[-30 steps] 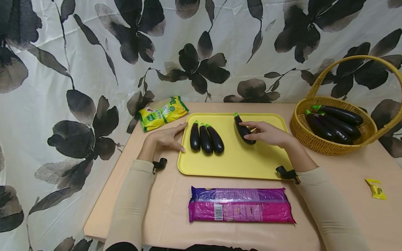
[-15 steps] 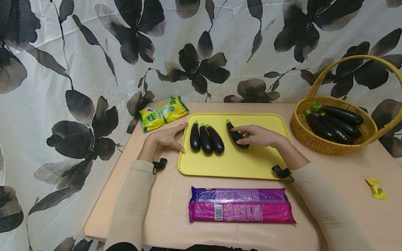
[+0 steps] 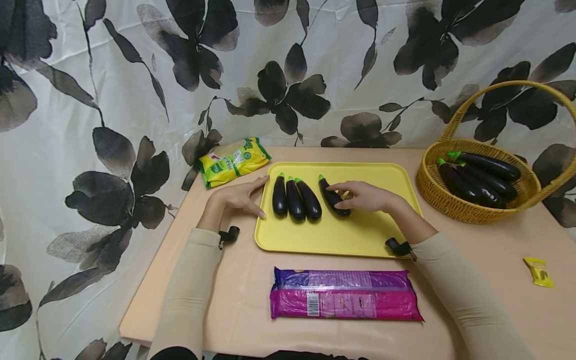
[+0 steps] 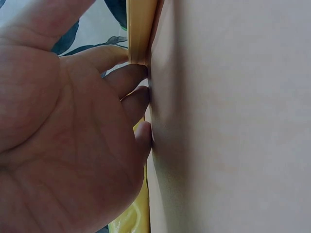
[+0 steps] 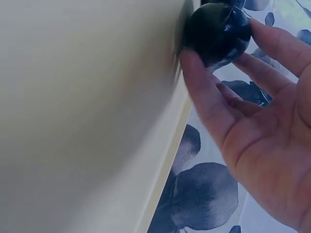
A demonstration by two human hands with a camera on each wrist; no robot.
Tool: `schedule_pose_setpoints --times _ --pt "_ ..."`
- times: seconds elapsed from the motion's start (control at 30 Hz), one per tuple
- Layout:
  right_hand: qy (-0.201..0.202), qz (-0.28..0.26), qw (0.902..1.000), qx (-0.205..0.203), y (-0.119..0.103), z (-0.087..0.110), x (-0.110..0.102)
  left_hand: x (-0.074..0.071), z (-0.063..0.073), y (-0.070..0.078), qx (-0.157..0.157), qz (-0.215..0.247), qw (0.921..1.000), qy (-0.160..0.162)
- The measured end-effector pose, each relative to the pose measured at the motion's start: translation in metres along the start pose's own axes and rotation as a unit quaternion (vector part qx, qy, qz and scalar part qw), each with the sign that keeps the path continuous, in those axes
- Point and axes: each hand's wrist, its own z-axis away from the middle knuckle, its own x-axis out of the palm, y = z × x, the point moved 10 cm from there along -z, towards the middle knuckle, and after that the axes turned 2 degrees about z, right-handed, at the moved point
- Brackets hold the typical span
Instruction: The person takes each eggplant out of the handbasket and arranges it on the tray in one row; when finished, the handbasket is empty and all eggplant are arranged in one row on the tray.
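On the yellow tray (image 3: 315, 241), three dark eggplants (image 3: 294, 201) lie side by side toward the left, green stems pointing away. A fourth eggplant (image 3: 328, 194) sits just right of them, slightly slanted. My right hand (image 3: 368, 196) holds it by its lower half, thumb on the near side and fingers on the far side. In the right wrist view, the round end of this eggplant (image 5: 218, 36) shows between thumb and fingers, close over the tray. My left hand (image 3: 238, 196) rests at the tray's left edge, fingers extended; in the left wrist view its fingertips meet the tray's rim (image 4: 141, 29).
A wicker basket (image 3: 450, 206) with several eggplants stands at the right, its tall handle arching up. A yellow-green packet (image 3: 234, 162) lies behind my left hand. A purple-pink package (image 3: 346, 295) lies in front of the tray, and a small yellow sachet (image 3: 538, 271) far right.
My right hand has moved left across the tray with the eggplant, bringing it close to the row of three. The left hand has stayed at the tray's edge.
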Motion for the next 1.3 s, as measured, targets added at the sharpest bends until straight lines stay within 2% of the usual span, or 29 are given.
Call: schedule_pose_setpoints --times 0.5,0.77,1.3 --pt "-0.026 -0.043 0.9981 -0.035 -0.011 -0.006 0.011 -0.001 -0.001 -0.001 -0.006 0.001 1.0000 -0.003" --pt "-0.012 -0.004 0.9996 -0.025 -0.009 -0.006 0.008 -0.001 -0.001 0.000 -0.002 0.001 1.0000 -0.004" --pt "-0.010 0.000 0.9999 -0.013 -0.008 -0.005 0.006 -0.001 -0.002 -0.001 -0.002 -0.002 1.0000 0.000"
